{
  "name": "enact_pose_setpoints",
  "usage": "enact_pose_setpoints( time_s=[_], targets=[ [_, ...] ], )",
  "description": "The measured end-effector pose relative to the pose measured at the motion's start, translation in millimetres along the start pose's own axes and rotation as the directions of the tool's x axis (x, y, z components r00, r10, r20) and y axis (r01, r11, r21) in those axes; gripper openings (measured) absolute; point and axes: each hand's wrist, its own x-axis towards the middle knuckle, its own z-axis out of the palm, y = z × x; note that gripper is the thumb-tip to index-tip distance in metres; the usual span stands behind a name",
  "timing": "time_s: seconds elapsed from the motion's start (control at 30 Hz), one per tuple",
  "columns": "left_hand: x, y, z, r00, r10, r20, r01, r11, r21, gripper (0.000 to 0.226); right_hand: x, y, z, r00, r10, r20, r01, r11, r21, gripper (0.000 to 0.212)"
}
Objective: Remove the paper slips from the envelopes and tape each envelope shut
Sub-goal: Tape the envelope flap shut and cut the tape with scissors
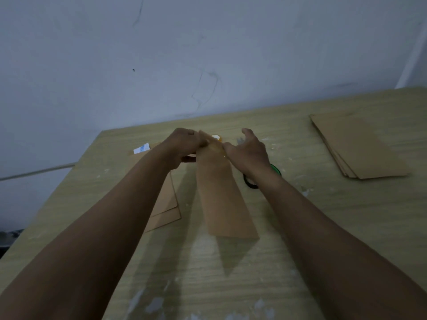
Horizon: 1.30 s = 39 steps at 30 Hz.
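A long brown envelope (221,195) is held tilted above the wooden table (300,239), its far end raised. My left hand (184,146) grips that far end, fingers curled round the flap. My right hand (248,151) touches the same end with its thumb on a strip of clear tape, the other fingers spread and lifted. A roll of tape (217,137) peeks out just behind the envelope's top. Under my left forearm lie two more brown envelopes (165,204). A white and blue paper slip (141,148) rests at the far left of the table.
A stack of brown envelopes (358,146) lies at the far right of the table. A green and black ring (275,172), partly hidden by my right wrist, sits on the table. A pale wall stands close behind the table's far edge.
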Motion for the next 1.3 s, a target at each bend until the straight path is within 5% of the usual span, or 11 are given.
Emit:
enact_pose_setpoints(
  time_s=[0.17, 0.37, 0.57, 0.7, 0.97, 1.13, 1.27, 1.3],
  targets=[
    [2.9, 19.1, 4.1, 0.993, 0.029, -0.113, -0.049, 0.983, -0.177, 0.007, 0.3, -3.6, -9.9, 0.999, 0.041, 0.011, -0.042, 0.995, 0.094, 0.066],
    [9.4, 40.8, 23.6, 0.985, 0.031, -0.167, -0.081, 0.951, -0.299, 0.021, 8.3, -7.0, -32.0, 0.990, 0.044, -0.136, -0.002, 0.957, 0.289, 0.016],
    [13.7, 57.2, 84.0, 1.000, -0.011, -0.022, 0.005, 0.965, -0.263, 0.038, 34.6, 16.8, -80.7, 0.948, 0.114, -0.298, 0.001, 0.932, 0.362, 0.029],
    [22.4, 71.1, 139.2, 0.999, 0.001, -0.046, -0.014, 0.960, -0.279, 0.047, 44.1, 43.9, -127.0, 0.925, 0.174, -0.338, -0.051, 0.938, 0.342, 0.040],
    [27.8, 97.0, 242.6, 0.999, 0.025, -0.019, -0.029, 0.970, -0.240, 0.044, 48.8, 107.8, -197.3, 0.888, 0.144, -0.438, -0.144, 0.989, 0.033, 0.050],
    [28.2, 95.9, 282.5, 0.990, 0.138, -0.010, -0.138, 0.989, 0.045, 0.059, 56.3, 132.1, -222.0, 0.888, 0.063, -0.455, -0.199, 0.945, -0.259, 0.051],
    [32.4, 92.2, 294.6, 0.975, 0.220, -0.013, -0.212, 0.951, 0.224, 0.015, 62.2, 143.6, -219.0, 0.916, 0.060, -0.396, -0.229, 0.890, -0.395, 0.050],
    [34.9, 90.7, 296.9, 0.970, 0.243, -0.016, -0.230, 0.937, 0.263, 0.026, 63.0, 145.9, -217.4, 0.919, 0.057, -0.390, -0.229, 0.883, -0.410, 0.050]
  ],
)
